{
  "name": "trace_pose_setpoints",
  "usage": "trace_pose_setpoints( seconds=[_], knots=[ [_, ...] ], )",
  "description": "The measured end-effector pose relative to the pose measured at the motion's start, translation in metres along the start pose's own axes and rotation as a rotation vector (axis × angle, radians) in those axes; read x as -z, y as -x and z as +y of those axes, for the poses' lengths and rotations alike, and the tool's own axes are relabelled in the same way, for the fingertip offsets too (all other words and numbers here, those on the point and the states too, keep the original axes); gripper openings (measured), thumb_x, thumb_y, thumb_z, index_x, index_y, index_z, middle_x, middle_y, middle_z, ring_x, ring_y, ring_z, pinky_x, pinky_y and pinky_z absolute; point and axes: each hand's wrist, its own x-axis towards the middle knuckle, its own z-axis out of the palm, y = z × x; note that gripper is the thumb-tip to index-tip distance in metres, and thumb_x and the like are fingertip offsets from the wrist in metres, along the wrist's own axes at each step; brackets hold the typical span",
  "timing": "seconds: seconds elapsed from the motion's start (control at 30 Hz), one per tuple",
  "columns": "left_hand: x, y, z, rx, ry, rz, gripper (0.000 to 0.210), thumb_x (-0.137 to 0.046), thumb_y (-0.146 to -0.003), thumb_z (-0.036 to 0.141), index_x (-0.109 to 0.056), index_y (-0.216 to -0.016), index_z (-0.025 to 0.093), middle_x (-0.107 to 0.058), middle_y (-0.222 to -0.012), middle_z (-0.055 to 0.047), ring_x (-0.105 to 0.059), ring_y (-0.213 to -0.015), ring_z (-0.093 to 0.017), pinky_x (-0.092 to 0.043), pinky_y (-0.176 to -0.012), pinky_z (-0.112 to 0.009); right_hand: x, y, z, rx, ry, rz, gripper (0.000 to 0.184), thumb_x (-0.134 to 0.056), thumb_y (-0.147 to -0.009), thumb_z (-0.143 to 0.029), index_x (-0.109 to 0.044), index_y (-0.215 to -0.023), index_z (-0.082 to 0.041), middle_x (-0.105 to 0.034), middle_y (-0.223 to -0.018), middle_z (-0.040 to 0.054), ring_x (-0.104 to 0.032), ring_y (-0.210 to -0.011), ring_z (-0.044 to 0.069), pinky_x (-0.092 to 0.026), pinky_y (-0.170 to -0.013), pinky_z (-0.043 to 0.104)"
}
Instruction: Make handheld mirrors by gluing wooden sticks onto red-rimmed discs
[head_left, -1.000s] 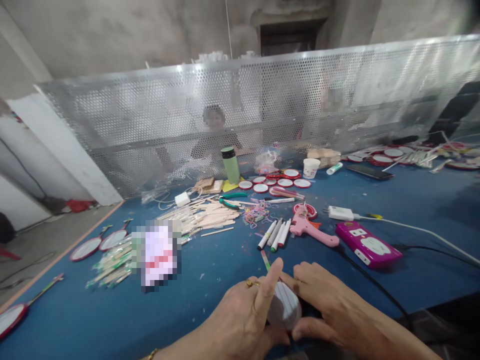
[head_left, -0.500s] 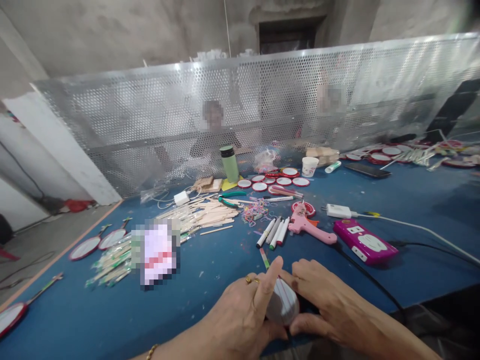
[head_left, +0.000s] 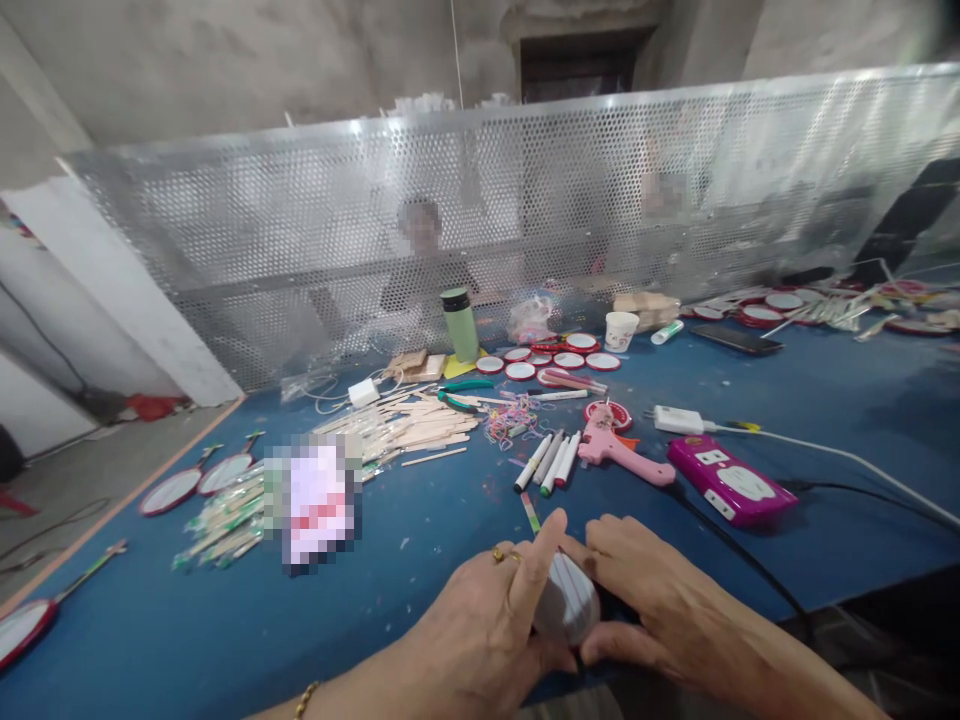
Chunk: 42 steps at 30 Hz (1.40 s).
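Note:
At the front edge of the table I hold a small round white disc (head_left: pixel 570 597) between both hands. Thin lines run across its face, and a stick with green and red bands (head_left: pixel 531 512) points away from it. My left hand (head_left: pixel 491 610), with a gold ring, grips the disc's left side, its index finger raised. My right hand (head_left: pixel 637 590) curls round the right side, with thumb below and fingers above. The hands partly cover the disc's edge. Just beyond lie several marker pens (head_left: pixel 551 462) and a pink hot glue gun (head_left: pixel 622 452).
Wooden sticks (head_left: pixel 431 425), pliers (head_left: pixel 457 402) and rubber bands (head_left: pixel 514 420) lie mid-table. Red-rimmed discs (head_left: pixel 568 361), a green bottle (head_left: pixel 460 328) and a paper cup (head_left: pixel 620 332) stand farther back. A purple power strip (head_left: pixel 727 482) with cables is right. Behind a perforated screen (head_left: pixel 300 240) sits a person.
The view has shifted very slightly. Both hands keep their grip on the disc in nearly the same place, and nothing else has visibly moved.

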Motion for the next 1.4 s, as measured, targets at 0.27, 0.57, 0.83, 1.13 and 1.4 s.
trace_pose_setpoints(
  seconds=[0.27,0.57,0.83,1.13,1.4],
  knots=[
    [0.003,-0.002,0.000,0.031,0.000,-0.011,0.102,-0.063,-0.085,0.044,0.010,-0.151,0.018,-0.067,-0.110,-0.014,-0.066,-0.096,-0.027,-0.058,-0.079,-0.041,0.005,-0.001,-0.002,-0.001,0.017,-0.021,0.059,-0.054,-0.087,-0.059,-0.056,-0.130,-0.019,-0.063,-0.098,0.0081,-0.058,-0.095,0.023,-0.047,-0.090,0.041],
    [0.001,-0.003,-0.003,0.006,-0.010,0.005,0.098,-0.059,-0.087,0.046,0.008,-0.151,0.017,-0.068,-0.107,-0.014,-0.067,-0.094,-0.026,-0.058,-0.079,-0.043,0.006,-0.002,-0.003,0.005,0.033,-0.021,0.062,-0.053,-0.087,-0.060,-0.054,-0.132,-0.018,-0.064,-0.099,0.0089,-0.059,-0.095,0.024,-0.048,-0.087,0.042],
    [0.002,-0.005,-0.002,0.001,-0.011,0.023,0.094,-0.056,-0.088,0.048,0.005,-0.152,0.017,-0.069,-0.104,-0.012,-0.067,-0.090,-0.023,-0.059,-0.077,-0.039,0.005,0.001,-0.002,0.020,0.067,-0.025,0.066,-0.056,-0.087,-0.057,-0.049,-0.138,-0.015,-0.064,-0.104,0.0119,-0.058,-0.100,0.026,-0.049,-0.087,0.043],
    [0.000,-0.005,-0.003,-0.003,-0.027,0.022,0.094,-0.057,-0.089,0.045,0.006,-0.152,0.015,-0.069,-0.105,-0.013,-0.067,-0.092,-0.023,-0.058,-0.077,-0.037,0.009,0.000,-0.004,0.035,0.065,-0.024,0.063,-0.053,-0.090,-0.054,-0.049,-0.137,-0.013,-0.064,-0.105,0.0127,-0.058,-0.101,0.027,-0.049,-0.088,0.046],
    [0.000,-0.005,-0.002,-0.018,-0.041,0.035,0.095,-0.059,-0.088,0.046,0.005,-0.152,0.014,-0.069,-0.103,-0.013,-0.067,-0.086,-0.023,-0.059,-0.072,-0.036,0.012,-0.002,-0.005,0.039,0.063,-0.016,0.061,-0.050,-0.091,-0.056,-0.050,-0.136,-0.014,-0.064,-0.103,0.0118,-0.058,-0.099,0.026,-0.048,-0.087,0.045]
  ],
)
